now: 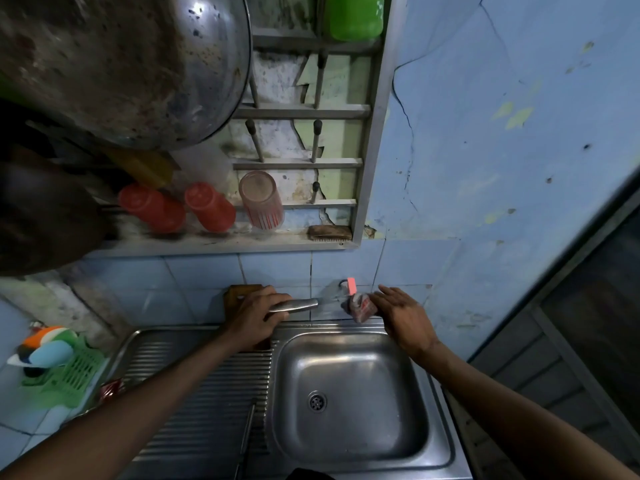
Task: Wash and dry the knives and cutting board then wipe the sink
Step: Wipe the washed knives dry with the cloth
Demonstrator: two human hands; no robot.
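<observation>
The left hand curls its fingers around the metal handle of a knife, held level above the sink's back edge, blade pointing toward the tap. The right hand has its fingers straight and close together, resting against a reddish bundle under the tap. A wooden cutting board stands against the blue tiled wall behind the left hand. Below lies the steel sink with its ribbed drainboard. Overhead, a wall rack holds upturned cups.
</observation>
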